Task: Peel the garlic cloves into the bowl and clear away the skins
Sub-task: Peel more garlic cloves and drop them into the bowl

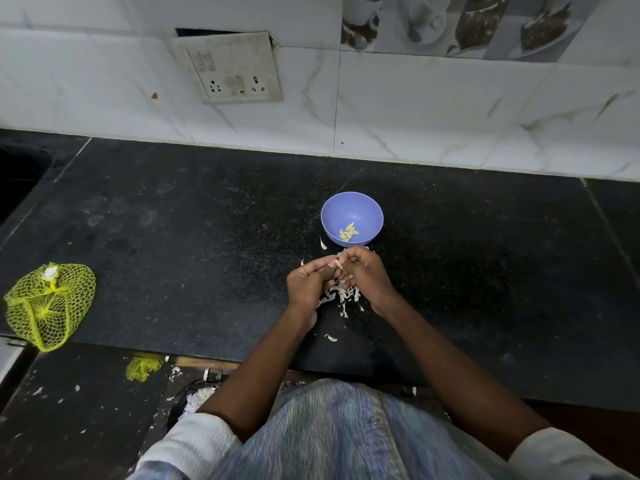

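Note:
A small blue bowl [352,218] stands on the black counter and holds several peeled garlic cloves [348,232]. Just in front of it my left hand [310,284] and my right hand [367,275] meet, fingers curled, pinching one garlic clove [339,264] between them, a strip of skin hanging from it. A heap of papery skins [341,294] lies under and between the hands. One unpeeled clove [323,243] lies left of the bowl. A loose skin [331,337] lies nearer the counter's front edge.
A yellow net bag [48,304] lies at the counter's left front. A scrap of yellow net [142,368] and scattered skins [194,400] lie below the counter edge. A tiled wall with a socket plate [230,69] rises behind. A dark sink [17,174] is far left.

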